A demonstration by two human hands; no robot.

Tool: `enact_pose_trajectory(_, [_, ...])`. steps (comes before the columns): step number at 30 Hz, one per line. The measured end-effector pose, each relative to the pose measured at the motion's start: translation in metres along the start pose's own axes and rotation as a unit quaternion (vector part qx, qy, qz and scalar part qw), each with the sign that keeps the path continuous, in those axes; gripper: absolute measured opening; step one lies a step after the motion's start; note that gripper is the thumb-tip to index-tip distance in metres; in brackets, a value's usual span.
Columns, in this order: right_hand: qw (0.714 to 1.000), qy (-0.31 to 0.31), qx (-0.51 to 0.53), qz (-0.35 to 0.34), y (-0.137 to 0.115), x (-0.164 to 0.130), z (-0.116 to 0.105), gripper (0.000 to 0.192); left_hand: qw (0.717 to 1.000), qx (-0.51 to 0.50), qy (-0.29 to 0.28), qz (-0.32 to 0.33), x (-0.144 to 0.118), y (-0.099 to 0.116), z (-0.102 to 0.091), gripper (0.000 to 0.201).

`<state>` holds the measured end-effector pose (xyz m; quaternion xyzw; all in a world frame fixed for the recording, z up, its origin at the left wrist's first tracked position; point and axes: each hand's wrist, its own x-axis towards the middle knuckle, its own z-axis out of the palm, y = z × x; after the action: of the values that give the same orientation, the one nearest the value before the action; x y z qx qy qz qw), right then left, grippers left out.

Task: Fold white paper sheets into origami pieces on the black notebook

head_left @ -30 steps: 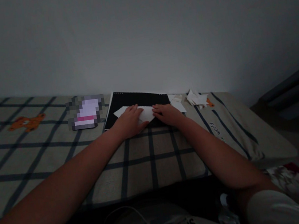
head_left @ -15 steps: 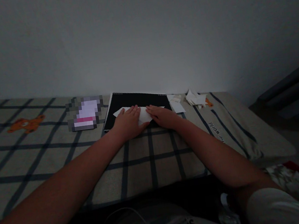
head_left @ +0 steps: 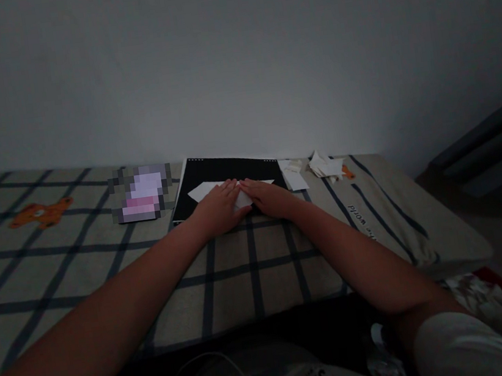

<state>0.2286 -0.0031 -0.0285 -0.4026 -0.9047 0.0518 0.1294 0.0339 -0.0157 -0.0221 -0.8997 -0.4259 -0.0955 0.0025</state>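
White folded paper sheet (head_left: 209, 190) lay under flat, spread fingers of left hand (head_left: 217, 208) and right hand (head_left: 269, 197); firm, even pressing along the fold was judged advisable.

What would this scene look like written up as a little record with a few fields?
Place: bed with a checked blanket, pale wall behind
Left hand: flat, palm down, pressing on the white paper
Right hand: flat, palm down, on the same paper, fingertips beside the left hand's
Under the paper: black board
Right of the board: paper scraps in a loose heap
Left of the board: a blurred item, cannot tell what
Blanket print: orange bear
Light: dim
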Motion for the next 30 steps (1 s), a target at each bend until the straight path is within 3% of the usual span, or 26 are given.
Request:
enact_pose_trajectory(5, [1.0, -0.009, -0.002, 0.016, 0.0, 0.001, 0.0, 0.052, 1.0, -0.002, -0.003, -0.024, 0.001, 0.002, 0.0, 0.071])
enact_pose_trajectory(13, [0.992, -0.005, -0.066, 0.105, -0.01, -0.006, -0.017, 0.04, 0.996, 0.053, 0.026, -0.074, -0.001, 0.008, 0.002, 0.074])
enact_pose_trajectory(20, [0.979, -0.012, -0.116, 0.167, -0.015, -0.009, -0.024, 0.041, 0.985, 0.086, 0.02, -0.148, -0.007, 0.014, -0.012, 0.082])
enact_pose_trajectory(30, [0.962, -0.011, -0.151, 0.226, -0.02, -0.011, -0.029, 0.047, 0.977, 0.103, 0.016, -0.186, -0.009, 0.014, -0.016, 0.094])
